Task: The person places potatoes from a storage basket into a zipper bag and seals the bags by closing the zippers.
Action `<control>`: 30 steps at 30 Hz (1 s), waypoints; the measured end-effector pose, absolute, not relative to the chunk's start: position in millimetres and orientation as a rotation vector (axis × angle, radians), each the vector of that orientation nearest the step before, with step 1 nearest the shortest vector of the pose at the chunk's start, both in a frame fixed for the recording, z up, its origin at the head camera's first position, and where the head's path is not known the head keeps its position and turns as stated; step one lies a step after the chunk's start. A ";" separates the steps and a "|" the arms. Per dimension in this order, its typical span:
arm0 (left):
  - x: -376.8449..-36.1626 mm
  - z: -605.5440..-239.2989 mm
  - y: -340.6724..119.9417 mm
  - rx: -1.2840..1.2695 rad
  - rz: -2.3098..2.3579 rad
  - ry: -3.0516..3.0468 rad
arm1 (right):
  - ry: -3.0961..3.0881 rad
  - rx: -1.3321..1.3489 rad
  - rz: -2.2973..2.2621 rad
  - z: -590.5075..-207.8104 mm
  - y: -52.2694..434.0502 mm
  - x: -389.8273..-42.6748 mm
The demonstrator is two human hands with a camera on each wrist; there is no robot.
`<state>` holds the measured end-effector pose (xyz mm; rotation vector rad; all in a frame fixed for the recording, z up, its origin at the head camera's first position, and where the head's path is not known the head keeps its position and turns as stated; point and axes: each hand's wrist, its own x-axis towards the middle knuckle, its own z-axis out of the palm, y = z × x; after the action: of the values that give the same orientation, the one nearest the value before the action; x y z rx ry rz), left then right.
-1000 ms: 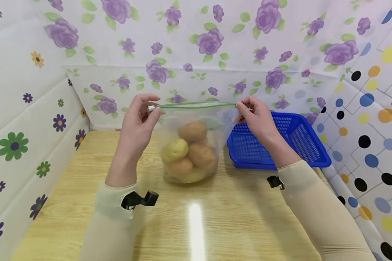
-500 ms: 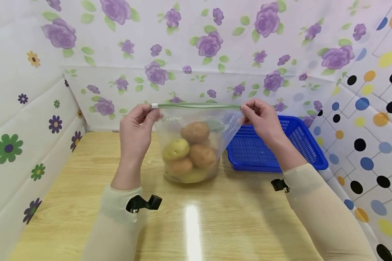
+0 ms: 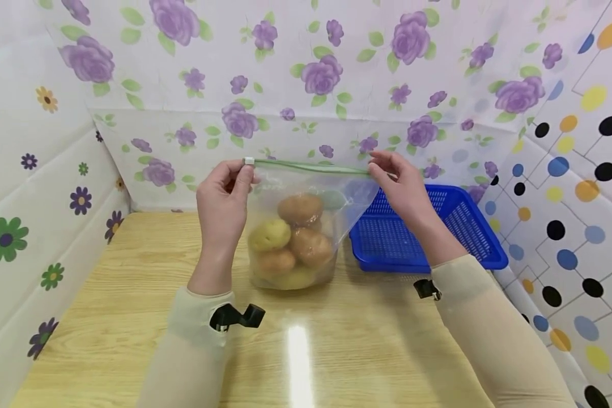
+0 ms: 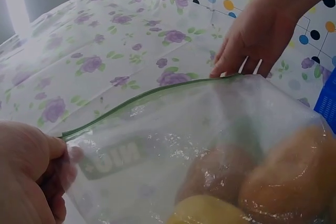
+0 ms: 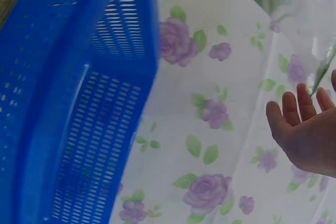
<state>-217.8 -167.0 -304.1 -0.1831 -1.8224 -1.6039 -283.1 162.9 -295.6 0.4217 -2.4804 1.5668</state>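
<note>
A clear zip bag (image 3: 306, 192) with several potatoes (image 3: 300, 208) in it stands on the wooden table (image 3: 132, 294). My left hand (image 3: 245, 170) pinches the bag's top left corner, just below the white slider (image 3: 248, 161). My right hand (image 3: 377, 169) pinches the right end of the green zip strip (image 3: 311, 166). The strip is stretched nearly straight between the two hands. The left wrist view shows my left hand (image 4: 60, 153) gripping the bag (image 4: 173, 145) at its corner, with the right hand (image 4: 233, 69) at the far end. In the right wrist view only the fingertips (image 5: 304, 111) show.
A blue slotted plastic basket (image 3: 438, 226) sits on the table right of the bag, against the dotted wall, and fills the left of the right wrist view as the basket (image 5: 68, 108). Flowered sheets enclose the table at the back and left.
Both hands keep their hold on the bag's top. The left hand has shifted slightly right, and the right hand has crept a little left along the strip.
</note>
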 end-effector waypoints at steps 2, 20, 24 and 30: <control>-217.4 -304.1 -165.2 -0.172 -1.592 -1.821 | -2.482 0.457 1.521 -290.0 158.3 -279.7; -208.0 -293.6 -159.8 -0.207 -1.632 -1.817 | -2.433 0.958 1.336 -227.1 60.1 -251.2; -208.6 -293.5 -156.9 -0.212 -1.598 -1.841 | -2.421 1.011 1.398 -228.0 47.0 -251.1; -209.4 -292.5 -152.4 -0.199 -1.633 -1.853 | -2.449 0.974 1.406 -230.9 39.1 -253.6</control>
<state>-209.4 -152.4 -292.5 -0.1994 -1.8527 -1.6332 -253.6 39.1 -230.9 0.9738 -2.4488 1.4062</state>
